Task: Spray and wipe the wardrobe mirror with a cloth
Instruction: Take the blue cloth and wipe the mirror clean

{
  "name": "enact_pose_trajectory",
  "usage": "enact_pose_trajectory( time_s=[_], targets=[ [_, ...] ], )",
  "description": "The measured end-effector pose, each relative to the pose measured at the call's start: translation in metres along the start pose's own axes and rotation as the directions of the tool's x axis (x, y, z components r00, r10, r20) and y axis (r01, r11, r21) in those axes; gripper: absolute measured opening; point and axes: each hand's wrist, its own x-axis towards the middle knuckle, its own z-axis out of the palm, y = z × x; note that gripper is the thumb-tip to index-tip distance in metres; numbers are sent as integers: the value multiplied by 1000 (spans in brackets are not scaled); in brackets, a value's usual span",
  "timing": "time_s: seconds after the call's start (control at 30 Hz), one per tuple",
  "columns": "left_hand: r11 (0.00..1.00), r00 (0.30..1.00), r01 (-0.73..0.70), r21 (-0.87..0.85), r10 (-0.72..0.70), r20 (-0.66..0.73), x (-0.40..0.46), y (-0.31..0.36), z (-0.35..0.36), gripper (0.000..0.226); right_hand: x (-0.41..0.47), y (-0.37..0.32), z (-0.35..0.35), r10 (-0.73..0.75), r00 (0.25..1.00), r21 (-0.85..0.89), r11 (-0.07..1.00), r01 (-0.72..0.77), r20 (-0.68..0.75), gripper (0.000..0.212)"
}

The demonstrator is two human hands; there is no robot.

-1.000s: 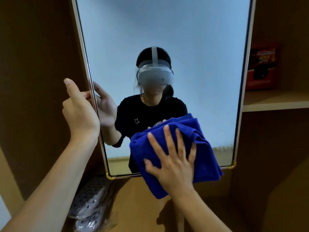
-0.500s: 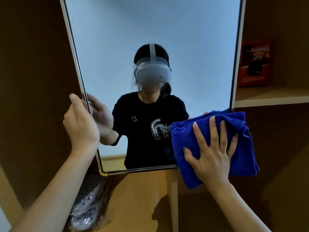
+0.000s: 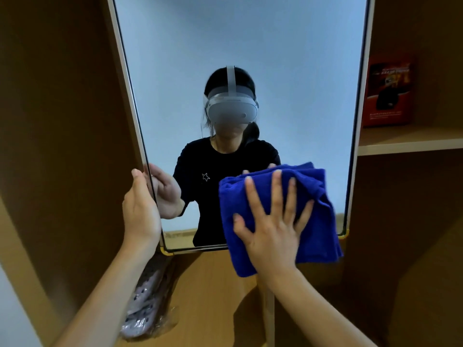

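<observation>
Cloth point(image 3: 310, 196) showing deep royal blue; mirror point(image 3: 250, 46) reflecting pale blue-grey, its corner caps point(image 3: 167, 252) glowing yellow; box point(image 3: 389, 91) sitting red and black; bagged pinkish item point(image 3: 145, 304) showing dark dots; wardrobe panels point(image 3: 62, 121) reading brown

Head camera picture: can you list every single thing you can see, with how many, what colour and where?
mirror: one, silvery with a pale frame, middle of the wardrobe.
cloth: one, blue, folded, flat against the mirror's lower right part.
box: one, red and black, upright on the right shelf.
shelf: one, light wood, right of the mirror.
bagged shoes: purplish with dark spots, in clear plastic, below the mirror's left corner; count unclear.
left hand: one, holds the mirror's left edge.
right hand: one, fingers spread, presses the cloth on the glass.
</observation>
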Motion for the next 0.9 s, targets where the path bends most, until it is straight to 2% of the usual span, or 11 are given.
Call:
enact_pose_trajectory(
  time_s=[0.17,0.37,0.57,0.73,0.9],
  targets=[
    [996,994,46,-77,-38,99,1,3,-6,70,8,-58,3,-210,976,12,978,209,60,72],
    [994,992,84,-70,-78,96,5,12,-16,73,15,-104,3,-247,963,26,969,246,108,68],
    [996,994,82,22,-83,65,5,22,-18,65,-16,-95,10,-371,915,27,928,371,159,64],
    [996,995,78,31,-80,64,0,27,-16,76,-33,-80,12,-442,875,-1,892,451,200,63],
    [998,998,57,33,-56,-19,-3,23,-10,64,-40,-52,10,-523,832,-54,840,540,184,68]
  ],
)
